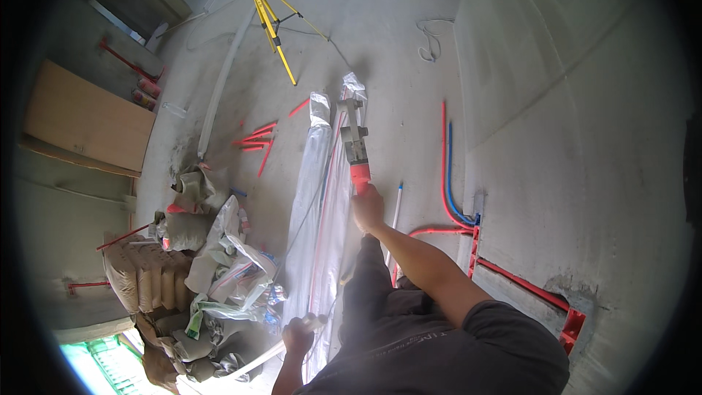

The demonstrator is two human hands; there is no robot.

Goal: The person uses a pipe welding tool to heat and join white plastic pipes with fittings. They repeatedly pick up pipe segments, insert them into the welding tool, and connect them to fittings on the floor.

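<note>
My right hand point(368, 208) is closed around the red handle of a pipe welding iron point(355, 148), reached out in front of me. The iron's grey metal head carries short round dies and points away from me. Lower left, my left hand point(296, 338) grips a white plastic pipe point(259, 360) near its upper end. A pale short piece point(316, 320) shows just beyond those fingers; whether it is a fitting is unclear. Beneath the iron lie long pipes wrapped in clear plastic point(303, 183), with silvery wrapping at their far ends.
A yellow tripod point(265, 18) stands ahead. Red pipe offcuts point(256, 139) lie left of the wrapped pipes. Brown sacks point(142, 278) and plastic bags point(227, 271) pile up at the left. Red pipe point(444, 153) and blue pipe point(451, 175) curve beside the right wall point(570, 139).
</note>
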